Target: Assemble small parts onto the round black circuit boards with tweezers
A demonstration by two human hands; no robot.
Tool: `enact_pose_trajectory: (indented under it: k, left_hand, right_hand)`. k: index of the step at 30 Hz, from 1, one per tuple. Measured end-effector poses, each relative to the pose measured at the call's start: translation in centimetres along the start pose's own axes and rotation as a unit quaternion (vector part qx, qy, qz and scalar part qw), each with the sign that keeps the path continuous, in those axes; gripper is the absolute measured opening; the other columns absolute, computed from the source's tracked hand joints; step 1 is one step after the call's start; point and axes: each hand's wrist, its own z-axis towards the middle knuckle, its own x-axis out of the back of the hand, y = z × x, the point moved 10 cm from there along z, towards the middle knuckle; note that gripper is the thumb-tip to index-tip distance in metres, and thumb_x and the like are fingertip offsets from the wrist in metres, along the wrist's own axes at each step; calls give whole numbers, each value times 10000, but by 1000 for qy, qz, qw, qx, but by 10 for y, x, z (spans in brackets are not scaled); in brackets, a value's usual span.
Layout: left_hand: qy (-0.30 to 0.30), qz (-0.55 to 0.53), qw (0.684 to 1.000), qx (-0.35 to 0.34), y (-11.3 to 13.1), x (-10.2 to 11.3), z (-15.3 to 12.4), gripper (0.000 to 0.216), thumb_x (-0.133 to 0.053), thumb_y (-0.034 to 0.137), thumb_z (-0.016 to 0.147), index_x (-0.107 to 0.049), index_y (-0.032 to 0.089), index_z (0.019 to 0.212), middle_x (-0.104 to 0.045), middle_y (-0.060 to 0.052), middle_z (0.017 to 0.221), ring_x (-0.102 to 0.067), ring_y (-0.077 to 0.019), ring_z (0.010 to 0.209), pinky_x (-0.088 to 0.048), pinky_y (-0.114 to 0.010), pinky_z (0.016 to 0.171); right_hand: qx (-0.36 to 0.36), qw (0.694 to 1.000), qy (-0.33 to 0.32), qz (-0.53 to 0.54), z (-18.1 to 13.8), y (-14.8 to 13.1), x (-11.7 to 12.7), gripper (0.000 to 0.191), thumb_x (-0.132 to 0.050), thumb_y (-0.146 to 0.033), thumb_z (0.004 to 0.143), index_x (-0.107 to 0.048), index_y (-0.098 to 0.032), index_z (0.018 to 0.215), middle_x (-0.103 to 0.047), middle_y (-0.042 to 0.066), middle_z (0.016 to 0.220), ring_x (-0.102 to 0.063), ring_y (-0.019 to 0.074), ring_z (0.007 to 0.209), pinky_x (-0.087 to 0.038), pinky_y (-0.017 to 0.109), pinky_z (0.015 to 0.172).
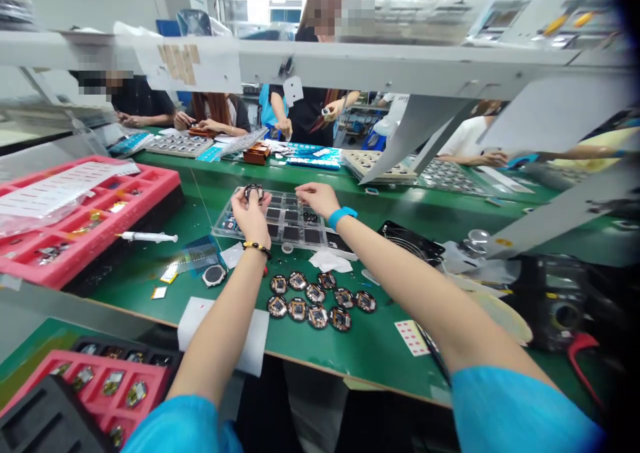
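My left hand (253, 214) grips a round black electronic module (254, 190), thumb across it, at the left side of a clear compartment box (313, 245). Over the box's back right part is my right hand (320, 198), its fingertips pinched together; whatever they hold is too small to make out. Small dark parts (311, 217) lie in the compartments below it. Several similar round modules (315, 293), with copper-coloured and dark components showing, lie in loose rows on the green bench nearer to me.
At the left stand a pink foam tray (165, 185) and a syringe (150, 237). A round watch-like part (215, 275) and white paper (257, 340) lie by my left forearm. A red-dotted sticker sheet (411, 338) sits right. A grey shelf beam (400, 66) crosses overhead; co-workers sit and stand beyond.
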Motion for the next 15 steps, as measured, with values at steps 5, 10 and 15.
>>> enact_pose_trajectory:
  k: [5,10,15]
  left_hand:
    - [25,-23,999,9,-6,10,12,137,-632,174,970,-518,206,1039,-647,-8,1011,-701,-71,777,-633,-290,872]
    - [29,-42,998,28,-13,8,11,111,-610,137,968,-534,191,1028,-647,-9,988,-699,-76,757,-641,-291,852]
    - [31,-55,997,48,-20,6,8,91,-607,123,951,-558,176,1006,-659,-17,966,-699,-88,733,-650,-305,829]
  right_hand:
    - [15,992,-30,-125,12,-7,-22,157,-717,-253,878,-840,-186,949,-822,102,1028,-727,270,1027,-526,367,1010]
    - [-7,978,-5,-206,25,-3,-17,228,-645,-266,929,-830,-220,1054,-805,75,1147,-713,272,1101,-527,347,1011]
    - [-34,968,6,-250,37,6,-20,288,-579,-265,962,-811,-244,1131,-796,51,1193,-716,257,1115,-545,323,978]
